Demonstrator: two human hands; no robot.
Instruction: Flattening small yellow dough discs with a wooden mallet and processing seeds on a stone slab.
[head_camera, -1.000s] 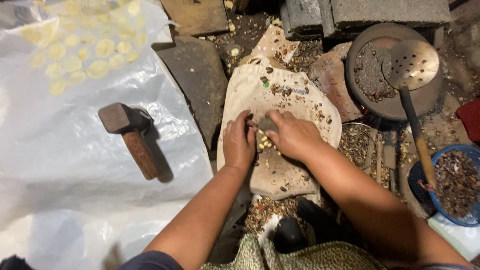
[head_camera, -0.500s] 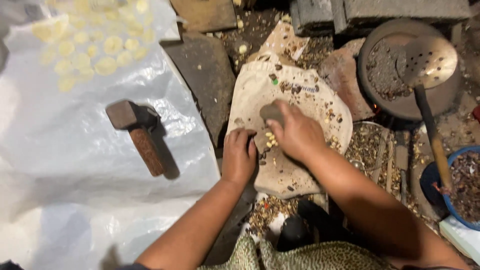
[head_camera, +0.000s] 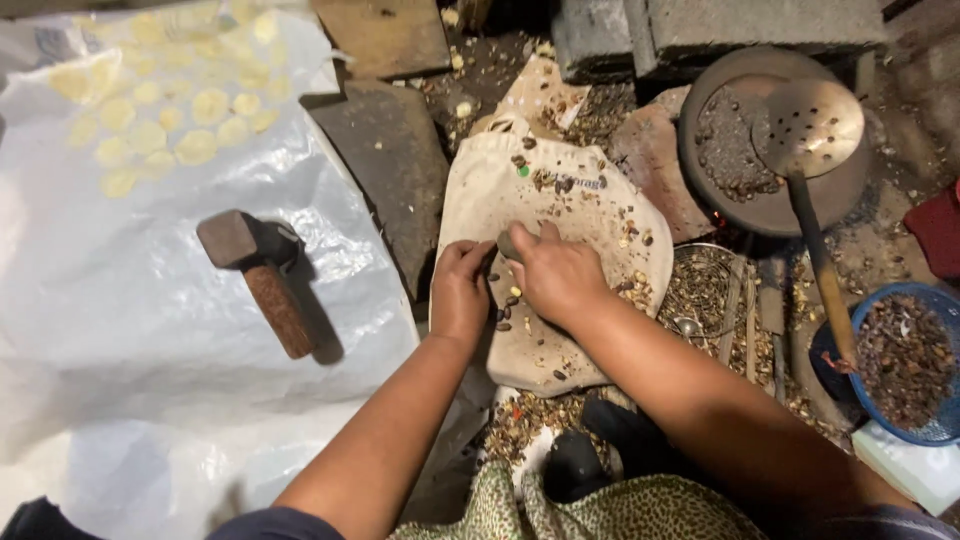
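Pressing a small dark stone (head_camera: 508, 243) onto seeds on the beige cloth (head_camera: 600, 215), right hand (head_camera: 555, 275) fingers clench it while left hand (head_camera: 460, 290), fingers curled, steadies the cloth beside it.

A small grey stone (head_camera: 510, 243), gripped upright, stands on a beige cloth (head_camera: 590, 215) strewn with dark seeds (head_camera: 508, 305).

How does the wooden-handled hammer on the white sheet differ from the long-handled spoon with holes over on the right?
The hammer has a short, thick wooden handle and a solid block head; the slotted spoon has a long, thin handle and a flat round disc pierced with holes. The hammer lies alone on the white plastic sheet, while the spoon's disc rests over the round pan. Neither is being held: both lie away from the hands.
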